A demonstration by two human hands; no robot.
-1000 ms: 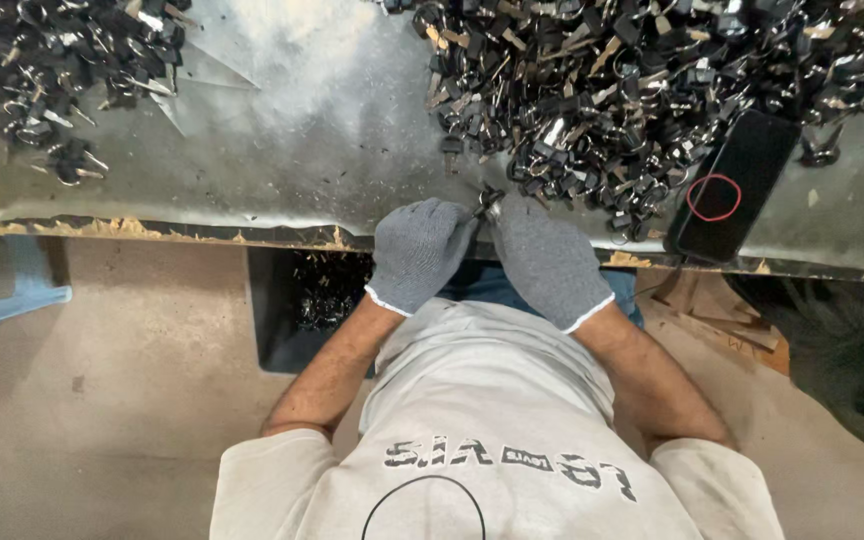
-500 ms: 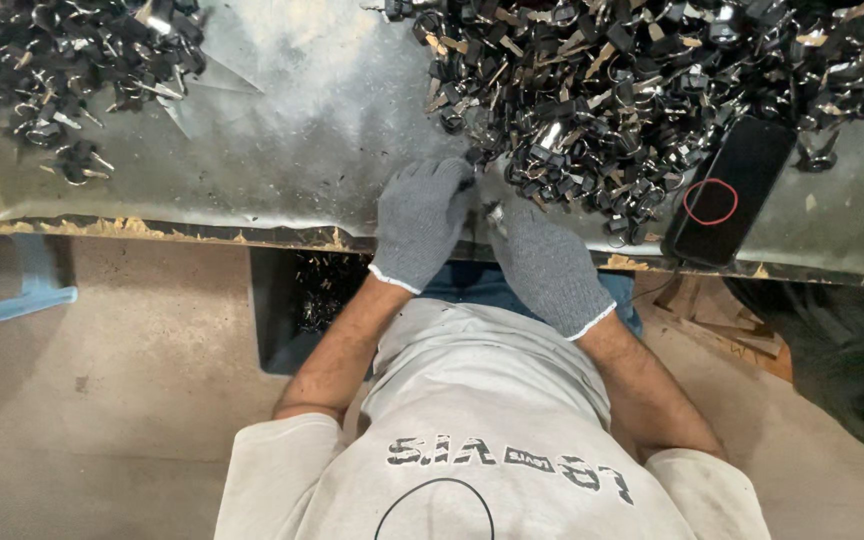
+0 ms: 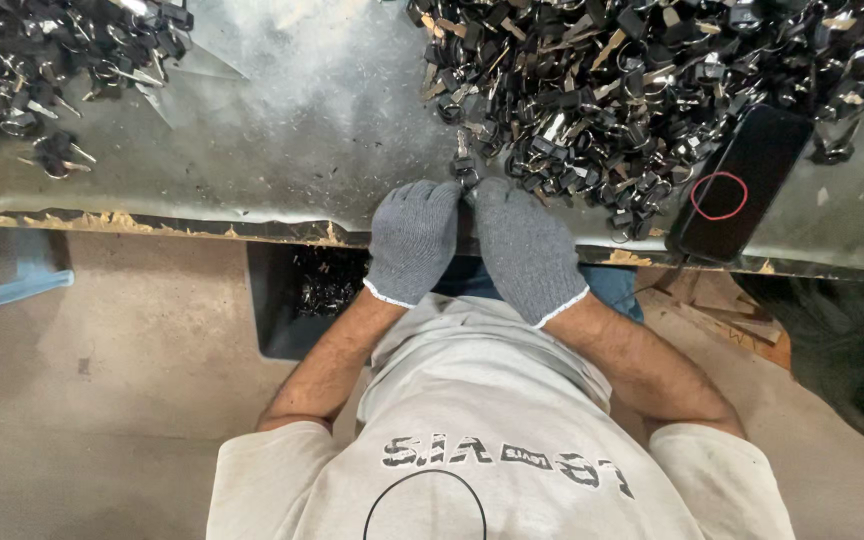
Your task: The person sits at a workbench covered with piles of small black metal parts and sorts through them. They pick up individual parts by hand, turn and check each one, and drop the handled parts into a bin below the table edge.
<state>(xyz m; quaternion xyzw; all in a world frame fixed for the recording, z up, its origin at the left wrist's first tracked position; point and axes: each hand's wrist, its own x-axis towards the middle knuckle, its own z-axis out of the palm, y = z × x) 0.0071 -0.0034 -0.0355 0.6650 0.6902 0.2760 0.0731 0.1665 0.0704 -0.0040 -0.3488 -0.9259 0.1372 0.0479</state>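
Both of my hands wear grey knit gloves and meet at the near edge of a metal-topped bench (image 3: 322,140). My left hand (image 3: 414,240) and my right hand (image 3: 524,248) pinch together a small dark key-like metal part (image 3: 465,165) whose pale blade sticks up between the fingertips. Just beyond the hands lies a big heap of black and silver key parts and rings (image 3: 632,90).
A smaller heap of the same parts (image 3: 47,60) lies at the bench's far left. A black phone (image 3: 742,180) rests on the bench at right. Under the bench edge stands a dark bin holding parts (image 3: 317,290). A blue object (image 3: 12,285) lies on the floor at left.
My hands stayed joined at the bench edge and shifted slightly forward; the small part now shows above the fingertips.
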